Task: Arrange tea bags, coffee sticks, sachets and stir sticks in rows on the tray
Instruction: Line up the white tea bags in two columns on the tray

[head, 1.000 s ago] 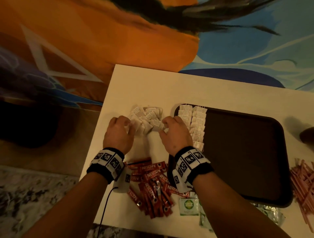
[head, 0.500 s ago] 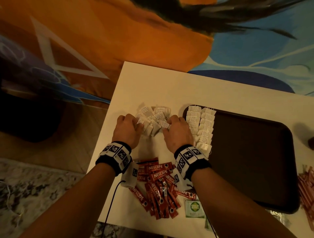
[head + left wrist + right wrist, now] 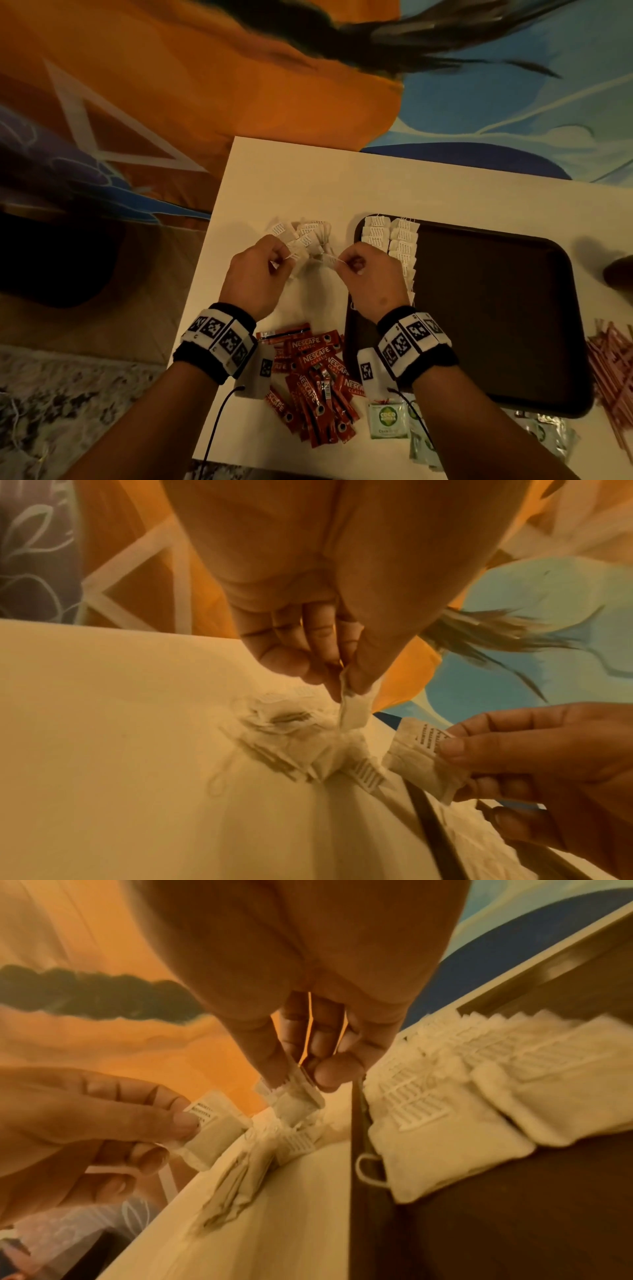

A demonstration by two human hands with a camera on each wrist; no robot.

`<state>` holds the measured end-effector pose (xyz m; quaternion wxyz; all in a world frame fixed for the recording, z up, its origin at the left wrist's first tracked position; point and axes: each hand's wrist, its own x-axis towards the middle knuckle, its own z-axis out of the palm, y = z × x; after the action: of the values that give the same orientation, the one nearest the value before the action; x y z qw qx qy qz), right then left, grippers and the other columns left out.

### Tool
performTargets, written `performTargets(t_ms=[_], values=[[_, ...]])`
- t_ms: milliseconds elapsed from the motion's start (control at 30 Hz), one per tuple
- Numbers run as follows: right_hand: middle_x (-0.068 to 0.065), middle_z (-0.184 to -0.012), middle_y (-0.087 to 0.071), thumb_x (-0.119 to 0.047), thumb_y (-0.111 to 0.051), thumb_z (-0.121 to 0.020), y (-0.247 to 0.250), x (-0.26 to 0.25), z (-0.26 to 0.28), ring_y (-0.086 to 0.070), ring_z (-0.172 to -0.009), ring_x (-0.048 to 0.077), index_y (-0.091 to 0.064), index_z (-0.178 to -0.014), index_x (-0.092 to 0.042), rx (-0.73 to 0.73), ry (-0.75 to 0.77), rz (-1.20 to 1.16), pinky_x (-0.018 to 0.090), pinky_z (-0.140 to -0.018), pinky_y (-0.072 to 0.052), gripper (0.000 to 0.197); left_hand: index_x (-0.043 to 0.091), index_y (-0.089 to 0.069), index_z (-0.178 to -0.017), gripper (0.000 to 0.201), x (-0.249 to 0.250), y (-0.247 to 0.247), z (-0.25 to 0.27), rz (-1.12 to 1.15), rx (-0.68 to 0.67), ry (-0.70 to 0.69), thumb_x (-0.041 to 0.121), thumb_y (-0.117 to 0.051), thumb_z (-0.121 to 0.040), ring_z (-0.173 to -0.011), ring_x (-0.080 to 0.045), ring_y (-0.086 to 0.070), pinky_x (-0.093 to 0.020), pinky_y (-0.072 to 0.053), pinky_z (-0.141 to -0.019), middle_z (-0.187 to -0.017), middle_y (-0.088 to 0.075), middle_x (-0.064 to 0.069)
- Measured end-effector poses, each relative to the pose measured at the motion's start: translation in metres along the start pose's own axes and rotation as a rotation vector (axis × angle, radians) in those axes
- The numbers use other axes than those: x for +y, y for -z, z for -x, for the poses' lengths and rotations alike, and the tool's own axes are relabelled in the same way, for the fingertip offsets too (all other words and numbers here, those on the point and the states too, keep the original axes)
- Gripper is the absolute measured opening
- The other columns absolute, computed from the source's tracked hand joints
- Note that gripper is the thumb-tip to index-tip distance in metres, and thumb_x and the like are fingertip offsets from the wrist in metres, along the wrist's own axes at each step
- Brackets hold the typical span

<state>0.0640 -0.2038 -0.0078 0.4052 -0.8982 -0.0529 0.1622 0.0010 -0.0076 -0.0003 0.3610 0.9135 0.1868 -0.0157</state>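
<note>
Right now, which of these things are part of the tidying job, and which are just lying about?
Part of the job:
left hand and right hand, each pinching a tea bag
loose tea bags
tray
Nescafe sticks
green sachets
stir sticks

Lying about:
patterned cloth
white table

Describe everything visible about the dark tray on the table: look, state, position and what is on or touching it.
The tray is a dark brown, rounded-corner rectangle with a low raised rim, plastic by its look, lying flat on the white table to the right of both hands. Two neat overlapping columns of white tea bags fill its left end; the remainder is bare. In the head view the right hand covers part of its left rim. Contact cannot be told.
</note>
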Motion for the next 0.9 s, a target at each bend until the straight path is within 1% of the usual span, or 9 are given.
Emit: performTargets(t_ms=[67, 233, 300, 400, 500, 567, 667, 833, 900], values=[[-0.017, -0.084, -0.067, -0.024, -0.074, -0.092, 0.016, 0.006, 0.009, -0.062, -0.078, -0.003, -0.070, -0.089, -0.026, 0.004, -0.004, -0.016, 0.007, -0.067, -0.046, 0.006, 0.026, -0.062, -0.093, 0.009, 0.013, -0.002, 0.006, 0.046, -0.026, -0.038, 0.026, -0.071, -0.094, -0.071, 0.001, -0.060, -0.008, -0.038, -0.058, -0.081, -0.065, 0.013], [-0.017, -0.088, -0.067, -0.025, -0.075, -0.091, 0.054, 0.035, 0.034, -0.062, -0.082, -0.004, -0.069, -0.092, -0.033, 0.028, -0.071, 0.014, 0.008, -0.064, -0.044, 0.009, 0.029, -0.063, -0.091, 0.011, 0.046, -0.023, 0.026, 0.183, -0.169, -0.148, 0.023, -0.073, -0.092, -0.075, -0.004, -0.062, -0.016, -0.048, -0.065, -0.081, -0.066, 0.011], [-0.017, -0.088, -0.067, -0.026, -0.075, -0.091, 0.065, 0.050, 0.045, -0.063, -0.082, -0.001, -0.069, -0.092, -0.034, -0.001, -0.123, 0.035, 0.011, -0.067, -0.045, 0.010, 0.030, -0.065, -0.091, 0.009, 0.055, -0.037, 0.034, 0.205, -0.266, -0.161, 0.027, -0.073, -0.091, -0.077, -0.003, -0.063, -0.016, -0.049, -0.066, -0.083, -0.067, 0.012], [-0.015, -0.084, -0.069, -0.027, -0.077, -0.089, 0.073, 0.074, 0.058, -0.065, -0.079, 0.000, -0.069, -0.087, -0.035, -0.078, -0.167, 0.062, 0.018, -0.069, -0.049, 0.012, 0.029, -0.067, -0.094, 0.008, 0.059, -0.062, 0.039, 0.147, -0.436, -0.156, 0.030, -0.074, -0.090, -0.081, -0.001, -0.063, -0.018, -0.050, -0.070, -0.088, -0.070, 0.012], [-0.015, -0.084, -0.068, -0.028, -0.076, -0.090, 0.074, 0.087, 0.066, -0.063, -0.080, -0.001, -0.067, -0.083, -0.038, -0.178, -0.188, 0.119, 0.016, -0.069, -0.047, 0.016, 0.027, -0.068, -0.096, 0.009, 0.056, -0.083, 0.040, 0.074, -0.525, -0.135, 0.029, -0.074, -0.090, -0.082, -0.003, -0.064, -0.020, -0.049, -0.072, -0.088, -0.070, 0.011], [-0.015, -0.087, -0.067, -0.027, -0.075, -0.092, 0.072, 0.091, 0.067, -0.062, -0.082, -0.001, -0.066, -0.085, -0.040, -0.196, -0.218, 0.118, 0.018, -0.072, -0.050, 0.016, 0.027, -0.067, -0.097, 0.008, 0.055, -0.091, 0.039, 0.043, -0.520, -0.128, 0.028, -0.073, -0.090, -0.083, -0.006, -0.065, -0.025, -0.052, -0.074, -0.088, -0.069, 0.010], [-0.013, -0.088, -0.069, -0.026, -0.074, -0.092, 0.069, 0.094, 0.064, -0.064, -0.083, 0.001, -0.066, -0.085, -0.039, -0.127, -0.245, 0.090, 0.024, -0.078, -0.056, 0.017, 0.029, -0.066, -0.094, 0.007, 0.055, -0.098, 0.036, 0.004, -0.457, -0.143, 0.026, -0.071, -0.090, -0.082, -0.008, -0.065, -0.032, -0.056, -0.076, -0.088, -0.069, 0.011], [-0.013, -0.088, -0.068, -0.025, -0.074, -0.092, 0.066, 0.092, 0.061, -0.063, -0.082, 0.000, -0.070, -0.091, -0.031, -0.041, -0.279, 0.062, 0.019, -0.073, -0.053, 0.007, 0.029, -0.065, -0.089, 0.010, 0.056, -0.103, 0.030, -0.035, -0.340, -0.178, 0.022, -0.071, -0.088, -0.083, -0.014, -0.060, -0.038, -0.056, -0.076, -0.090, -0.061, 0.006], [-0.012, -0.086, -0.069, -0.025, -0.075, -0.092, 0.066, 0.092, 0.059, -0.064, -0.080, 0.002, -0.071, -0.091, -0.030, -0.006, -0.283, 0.053, 0.023, -0.073, -0.055, 0.006, 0.028, -0.065, -0.091, 0.009, 0.056, -0.106, 0.029, -0.041, -0.311, -0.172, 0.022, -0.071, -0.089, -0.084, -0.015, -0.059, -0.037, -0.055, -0.077, -0.092, -0.058, 0.005]])
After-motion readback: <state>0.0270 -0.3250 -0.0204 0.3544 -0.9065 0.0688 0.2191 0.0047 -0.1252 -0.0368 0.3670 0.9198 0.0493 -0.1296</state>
